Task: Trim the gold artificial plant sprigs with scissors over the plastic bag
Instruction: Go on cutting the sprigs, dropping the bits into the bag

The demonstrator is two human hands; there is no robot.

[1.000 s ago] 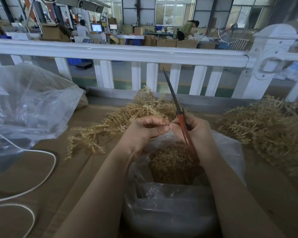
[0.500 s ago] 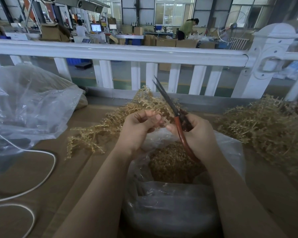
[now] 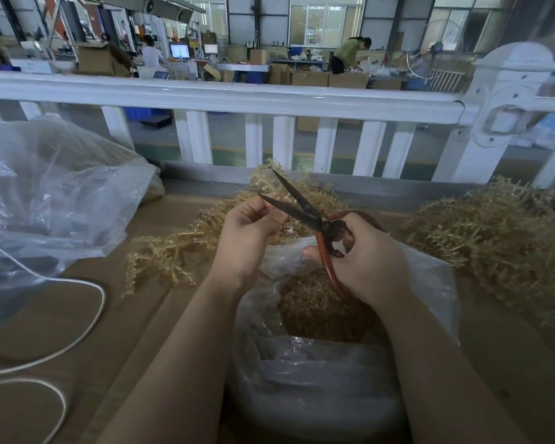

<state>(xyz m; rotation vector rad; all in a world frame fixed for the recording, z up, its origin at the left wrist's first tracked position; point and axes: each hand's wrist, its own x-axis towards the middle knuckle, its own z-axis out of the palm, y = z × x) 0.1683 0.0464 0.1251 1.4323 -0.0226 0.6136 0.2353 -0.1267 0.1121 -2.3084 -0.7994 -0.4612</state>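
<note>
Head view: scissors blades now spread wider than before in right hand's grip; left hand pinches a gold sprig above the plastic bag.

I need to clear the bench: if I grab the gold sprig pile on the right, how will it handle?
The right-hand sprig pile is an airy tangle of thin stems, so it is probably light for its bulk. Interlocked branches would likely lift as one springy clump, with loose bits perhaps shedding onto the bench.

The brown cardboard-covered table carries gold sprig piles, plastic bags and a white cord.
</note>
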